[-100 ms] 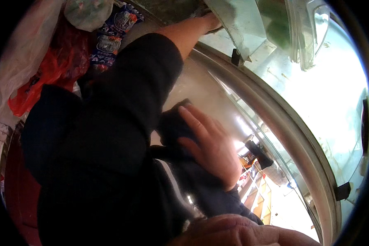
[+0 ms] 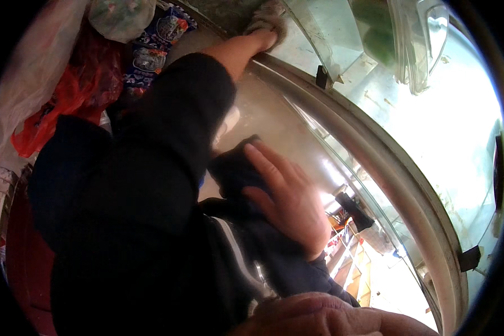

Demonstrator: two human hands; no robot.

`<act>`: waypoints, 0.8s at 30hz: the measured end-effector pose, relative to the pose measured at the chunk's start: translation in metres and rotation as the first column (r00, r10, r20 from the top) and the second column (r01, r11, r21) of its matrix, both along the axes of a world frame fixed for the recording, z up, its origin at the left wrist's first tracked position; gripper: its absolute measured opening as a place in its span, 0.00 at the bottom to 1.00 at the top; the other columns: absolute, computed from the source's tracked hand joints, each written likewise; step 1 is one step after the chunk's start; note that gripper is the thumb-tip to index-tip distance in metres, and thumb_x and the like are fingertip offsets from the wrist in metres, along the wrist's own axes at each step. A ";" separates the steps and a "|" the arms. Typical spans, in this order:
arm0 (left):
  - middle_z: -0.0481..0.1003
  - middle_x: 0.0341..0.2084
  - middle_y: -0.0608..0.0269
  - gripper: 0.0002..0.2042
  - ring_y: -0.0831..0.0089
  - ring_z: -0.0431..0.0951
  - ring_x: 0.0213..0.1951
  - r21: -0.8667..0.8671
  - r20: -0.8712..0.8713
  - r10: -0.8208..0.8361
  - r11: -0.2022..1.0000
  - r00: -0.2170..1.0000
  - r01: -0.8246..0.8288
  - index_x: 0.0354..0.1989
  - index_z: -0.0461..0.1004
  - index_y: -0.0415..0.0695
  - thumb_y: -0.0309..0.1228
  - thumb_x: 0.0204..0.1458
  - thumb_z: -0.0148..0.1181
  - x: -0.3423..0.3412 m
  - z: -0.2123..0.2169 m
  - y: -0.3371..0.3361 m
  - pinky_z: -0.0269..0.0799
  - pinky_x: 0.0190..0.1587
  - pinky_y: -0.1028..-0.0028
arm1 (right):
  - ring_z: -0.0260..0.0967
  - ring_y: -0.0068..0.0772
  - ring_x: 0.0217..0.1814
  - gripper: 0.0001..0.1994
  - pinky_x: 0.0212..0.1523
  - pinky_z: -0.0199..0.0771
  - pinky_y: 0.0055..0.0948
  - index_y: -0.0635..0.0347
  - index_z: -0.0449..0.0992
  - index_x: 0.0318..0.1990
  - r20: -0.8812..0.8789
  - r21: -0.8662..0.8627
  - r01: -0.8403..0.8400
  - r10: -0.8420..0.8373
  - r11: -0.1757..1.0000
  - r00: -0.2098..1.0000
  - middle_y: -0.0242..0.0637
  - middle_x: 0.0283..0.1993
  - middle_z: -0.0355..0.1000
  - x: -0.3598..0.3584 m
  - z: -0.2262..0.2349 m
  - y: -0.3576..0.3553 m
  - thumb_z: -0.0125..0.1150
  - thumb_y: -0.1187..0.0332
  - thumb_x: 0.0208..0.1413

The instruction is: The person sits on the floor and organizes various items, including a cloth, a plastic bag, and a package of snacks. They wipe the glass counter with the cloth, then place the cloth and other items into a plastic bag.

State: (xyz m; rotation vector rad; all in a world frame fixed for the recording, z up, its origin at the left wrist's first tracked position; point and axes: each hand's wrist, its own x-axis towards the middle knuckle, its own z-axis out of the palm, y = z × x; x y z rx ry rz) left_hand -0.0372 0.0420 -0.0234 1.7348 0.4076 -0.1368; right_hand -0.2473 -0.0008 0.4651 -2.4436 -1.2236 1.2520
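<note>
At the upper edge of view, beside the long curved beige metal rail (image 2: 369, 133), see the left hand (image 2: 265, 37), mostly hidden at fuzzy grey-beige cloth (image 2: 267, 17) — cannot tell whether grasping it. Probably better to press this cloth flat and evenly, and to go softly near the small black clip-like piece (image 2: 321, 77) and the thin clear glass panel (image 2: 341, 47). Lower down, see the bare right hand (image 2: 290, 199) — released, with fingers laid over soft dark fabric (image 2: 231, 172).
</note>
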 end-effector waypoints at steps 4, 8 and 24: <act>0.67 0.53 0.48 0.20 0.54 0.64 0.58 -0.261 -0.242 -0.085 0.965 0.967 0.020 0.51 0.69 0.43 0.42 0.57 0.44 -0.053 0.092 -0.027 0.59 0.57 0.63 | 0.66 0.45 0.53 0.29 0.53 0.66 0.37 0.53 0.62 0.59 0.037 -0.093 0.107 -0.104 0.990 0.994 0.43 0.57 0.63 -0.009 0.025 -0.002 0.61 0.64 0.48; 0.68 0.52 0.46 0.19 0.53 0.65 0.55 -0.748 -0.046 0.164 0.648 0.985 -0.142 0.52 0.68 0.44 0.41 0.58 0.42 -0.050 0.203 -0.004 0.60 0.56 0.62 | 0.66 0.45 0.53 0.28 0.53 0.66 0.38 0.53 0.63 0.59 0.000 -0.086 0.083 -0.084 0.993 0.996 0.43 0.57 0.63 -0.005 0.033 0.000 0.61 0.63 0.48; 0.69 0.48 0.41 0.20 0.48 0.70 0.50 0.121 0.186 -0.426 0.904 0.885 0.410 0.57 0.65 0.49 0.43 0.60 0.38 -0.080 0.117 -0.010 0.62 0.55 0.59 | 0.67 0.46 0.52 0.26 0.51 0.66 0.38 0.55 0.62 0.58 0.035 -0.016 0.004 -0.003 1.000 0.999 0.44 0.56 0.64 -0.002 0.026 0.022 0.59 0.63 0.50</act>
